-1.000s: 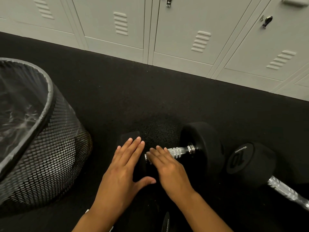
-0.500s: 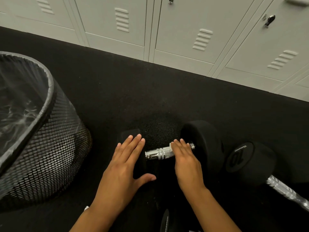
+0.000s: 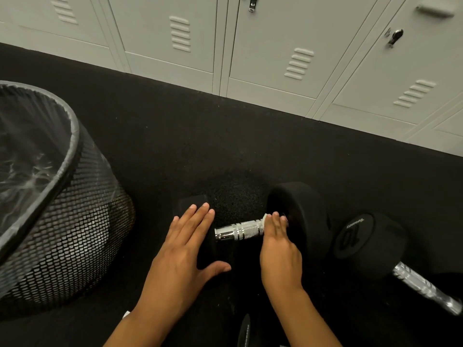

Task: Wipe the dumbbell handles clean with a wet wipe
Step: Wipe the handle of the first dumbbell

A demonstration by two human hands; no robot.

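A black dumbbell lies on the dark floor, with its chrome handle (image 3: 239, 231) bare between my hands. My left hand (image 3: 185, 251) rests flat, fingers spread, on the dumbbell's left head (image 3: 186, 202). My right hand (image 3: 278, 249) curls over the right end of the handle, against the right head (image 3: 303, 216). A small pale edge of the wet wipe (image 3: 264, 217) shows under its fingertips. The rest of the wipe is hidden. A second dumbbell (image 3: 363, 239) marked 10 lies to the right, its chrome handle (image 3: 423, 289) pointing toward the lower right.
A black mesh waste bin (image 3: 75, 221) with a clear liner stands close on the left. Grey lockers (image 3: 275, 46) line the far edge of the black rubber floor (image 3: 200, 136). A dark object (image 3: 244, 331) pokes in at the bottom edge between my arms.
My right hand has slid rightward along the handle, from its left end to the right head, uncovering the chrome. My left hand has stayed on the left head.
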